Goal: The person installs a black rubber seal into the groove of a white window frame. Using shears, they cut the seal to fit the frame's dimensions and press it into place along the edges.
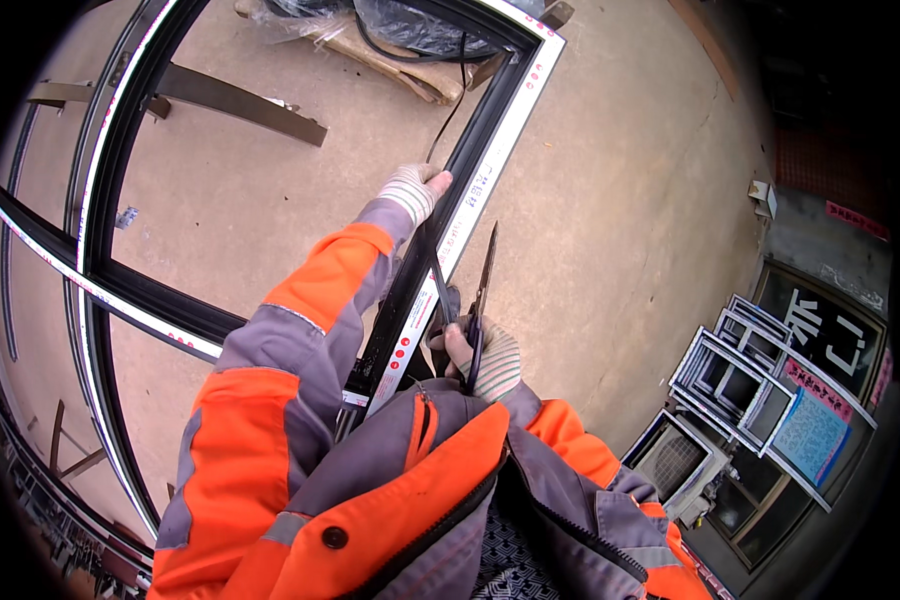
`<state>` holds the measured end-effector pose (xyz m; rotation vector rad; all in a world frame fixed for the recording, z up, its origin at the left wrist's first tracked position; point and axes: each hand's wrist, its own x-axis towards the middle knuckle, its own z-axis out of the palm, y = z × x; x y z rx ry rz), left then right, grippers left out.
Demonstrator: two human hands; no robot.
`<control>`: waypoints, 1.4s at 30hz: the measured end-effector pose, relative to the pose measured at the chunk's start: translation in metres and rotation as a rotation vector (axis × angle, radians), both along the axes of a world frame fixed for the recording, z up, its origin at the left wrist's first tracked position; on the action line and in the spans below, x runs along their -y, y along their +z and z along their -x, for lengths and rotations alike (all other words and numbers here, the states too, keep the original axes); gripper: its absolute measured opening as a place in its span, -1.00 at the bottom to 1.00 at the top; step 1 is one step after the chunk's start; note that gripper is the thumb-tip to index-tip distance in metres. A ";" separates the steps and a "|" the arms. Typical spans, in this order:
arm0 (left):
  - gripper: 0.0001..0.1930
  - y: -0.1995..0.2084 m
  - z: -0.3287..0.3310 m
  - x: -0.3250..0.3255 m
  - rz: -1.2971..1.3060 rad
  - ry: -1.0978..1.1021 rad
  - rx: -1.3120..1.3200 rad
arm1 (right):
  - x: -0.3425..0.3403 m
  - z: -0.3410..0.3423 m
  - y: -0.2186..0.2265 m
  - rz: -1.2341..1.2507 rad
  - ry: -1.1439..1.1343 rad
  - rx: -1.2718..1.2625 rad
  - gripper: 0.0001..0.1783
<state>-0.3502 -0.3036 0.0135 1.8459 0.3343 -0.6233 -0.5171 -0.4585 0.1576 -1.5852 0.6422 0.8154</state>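
A large window frame (500, 150), black inside with white printed film on its face, stands in front of me. My left hand (413, 192), in a striped knit glove, is closed at the inner edge of its right bar, thumb against the black profile. A thin black rubber strip (447, 125) hangs from the frame's top and runs into this hand; the fingers behind are hidden. My right hand (492, 358), also gloved, grips dark scissors (486, 270) just right of the bar, one blade pointing up. A dark band beside them could be the strip or the second blade; I cannot tell.
Past the frame, plastic-wrapped material (410, 35) lies on cardboard on the concrete floor (610, 200). A brown metal bar (240, 103) shows through the opening. More frame profiles stand left. Several small frames (735, 370) lean by a wall at the right.
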 end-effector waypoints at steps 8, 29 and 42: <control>-0.55 0.001 0.012 0.004 -0.139 0.018 -0.021 | -0.004 0.000 -0.007 0.008 0.036 0.000 -0.73; -0.58 0.008 0.052 -0.010 -0.012 -0.003 -0.091 | -0.014 -0.005 -0.015 -0.049 0.034 0.017 -0.71; -0.54 0.017 0.071 -0.017 0.073 0.052 -0.147 | -0.018 -0.010 -0.018 -0.046 0.024 -0.019 -0.68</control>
